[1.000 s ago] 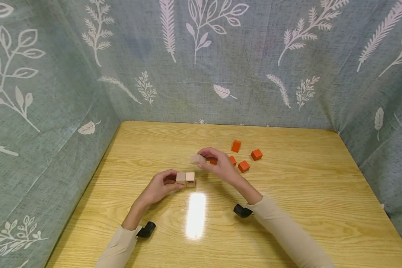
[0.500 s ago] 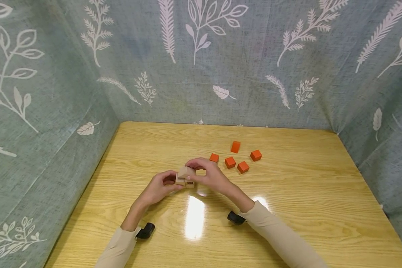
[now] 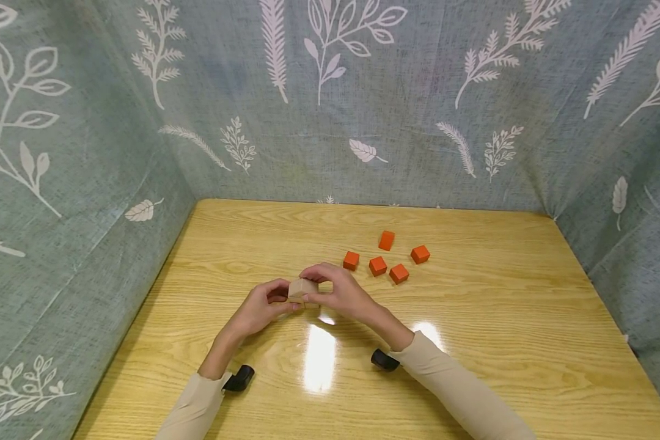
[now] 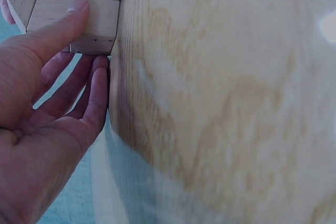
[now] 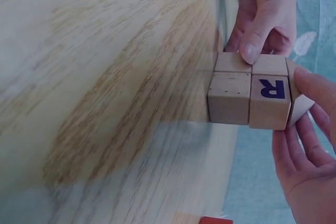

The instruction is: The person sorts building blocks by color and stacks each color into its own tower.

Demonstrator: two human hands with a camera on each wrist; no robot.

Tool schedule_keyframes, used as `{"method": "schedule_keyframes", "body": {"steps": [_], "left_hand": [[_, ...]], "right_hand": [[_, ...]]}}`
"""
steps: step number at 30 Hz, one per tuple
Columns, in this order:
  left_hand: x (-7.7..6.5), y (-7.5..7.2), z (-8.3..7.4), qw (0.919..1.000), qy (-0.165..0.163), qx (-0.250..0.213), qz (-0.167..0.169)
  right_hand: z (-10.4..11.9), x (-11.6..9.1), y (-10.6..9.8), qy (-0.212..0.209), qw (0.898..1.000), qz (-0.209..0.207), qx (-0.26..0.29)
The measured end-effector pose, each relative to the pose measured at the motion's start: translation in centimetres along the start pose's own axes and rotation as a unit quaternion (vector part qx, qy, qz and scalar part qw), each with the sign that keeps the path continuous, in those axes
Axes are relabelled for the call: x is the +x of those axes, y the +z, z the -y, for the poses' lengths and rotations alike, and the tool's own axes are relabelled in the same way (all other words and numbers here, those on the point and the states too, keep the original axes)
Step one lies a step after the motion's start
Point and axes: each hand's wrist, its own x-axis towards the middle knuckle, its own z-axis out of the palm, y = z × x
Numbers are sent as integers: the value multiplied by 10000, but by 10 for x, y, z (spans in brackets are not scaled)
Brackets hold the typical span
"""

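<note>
A small stack of plain wooden cubes, two wide and two high, stands on the table; one cube (image 5: 270,95) bears a dark letter R. My left hand (image 3: 258,308) holds the stack from the left, its thumb on the near face and its fingers round the far side. On top sits a light wooden block with slanted faces, like a triangular prism (image 5: 299,100), touching the upper cubes. My right hand (image 3: 343,296) pinches this prism between thumb and fingers. In the head view the prism and hands hide most of the cubes.
Several orange blocks (image 3: 377,266) lie loose behind and right of the stack on the wooden table (image 3: 500,305). Grey-green leaf-patterned cloth (image 3: 308,153) hangs round the back and sides. Black wrist cameras (image 3: 239,379) sit at both sleeves.
My right hand has carried the prism left and toward me, from beside the orange blocks down onto the cubes. The left hand has stayed on the stack.
</note>
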Motion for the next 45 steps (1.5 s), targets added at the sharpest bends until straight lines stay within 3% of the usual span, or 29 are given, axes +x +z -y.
{"method": "schedule_keyframes", "body": {"steps": [26, 32, 39, 45], "left_hand": [[1, -1, 2, 9995, 311, -12, 46], [1, -1, 1, 9996, 257, 22, 81], [0, -2, -9, 10000, -66, -8, 24], [0, -1, -17, 9994, 138, 293, -104]], "right_hand": [[-5, -6, 3, 41, 9983, 177, -549], [-6, -8, 0, -10, 9977, 205, -648], [-5, -17, -11, -38, 9977, -15, -681], [-7, -26, -24, -197, 9978, -387, -493]]}}
